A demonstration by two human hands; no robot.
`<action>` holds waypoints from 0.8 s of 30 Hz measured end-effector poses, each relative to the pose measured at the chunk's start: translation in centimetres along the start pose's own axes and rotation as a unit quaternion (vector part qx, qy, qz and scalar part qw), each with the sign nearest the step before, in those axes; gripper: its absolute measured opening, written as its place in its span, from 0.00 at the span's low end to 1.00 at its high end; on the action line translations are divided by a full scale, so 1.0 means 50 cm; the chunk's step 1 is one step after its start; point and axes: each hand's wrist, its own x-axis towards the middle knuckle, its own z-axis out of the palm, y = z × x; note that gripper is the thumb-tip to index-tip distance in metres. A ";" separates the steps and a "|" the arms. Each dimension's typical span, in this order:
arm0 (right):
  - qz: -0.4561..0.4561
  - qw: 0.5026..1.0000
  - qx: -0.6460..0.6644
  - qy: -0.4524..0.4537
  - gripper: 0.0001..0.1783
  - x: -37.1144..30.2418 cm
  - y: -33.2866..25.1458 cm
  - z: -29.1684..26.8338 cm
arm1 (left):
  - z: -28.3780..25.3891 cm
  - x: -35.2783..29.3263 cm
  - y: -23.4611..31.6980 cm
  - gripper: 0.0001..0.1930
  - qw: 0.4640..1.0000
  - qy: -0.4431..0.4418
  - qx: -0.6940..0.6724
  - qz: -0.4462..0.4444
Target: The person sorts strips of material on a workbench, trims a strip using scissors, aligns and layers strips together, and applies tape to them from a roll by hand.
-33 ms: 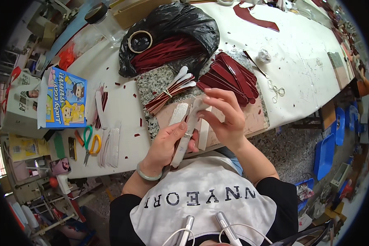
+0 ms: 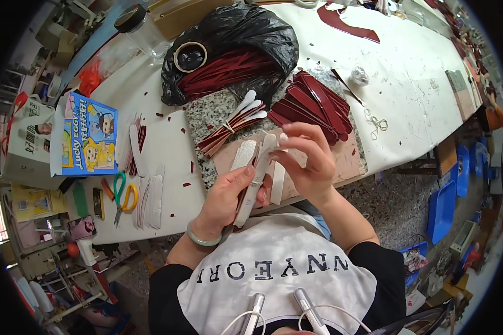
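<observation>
Above the near edge of the table, white strips partly hide the left fingers; whether the right fingers pinch the strips' tip seems unclear. Toward the far edge, a black plastic bag covers some ends of the dark red strips.

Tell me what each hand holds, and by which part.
The left hand grips a white-faced strip bundle by its middle; the right hand is at its far end, pinch unclear.
</observation>
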 end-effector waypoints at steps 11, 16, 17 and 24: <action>-0.063 0.993 0.064 -0.081 0.14 0.000 0.010 -0.023 | -0.003 0.037 0.022 0.21 0.993 0.098 -0.024 0.066; -0.067 0.973 0.134 -0.177 0.08 0.011 0.009 -0.035 | -0.015 0.040 0.032 0.22 0.993 0.091 -0.005 0.077; -0.067 0.972 0.138 -0.179 0.08 0.017 0.008 -0.033 | -0.017 0.042 0.030 0.22 0.992 0.095 -0.006 0.078; 0.148 0.954 0.199 -0.168 0.26 0.025 0.038 -0.022 | -0.014 0.042 0.029 0.21 0.998 0.054 -0.007 -0.017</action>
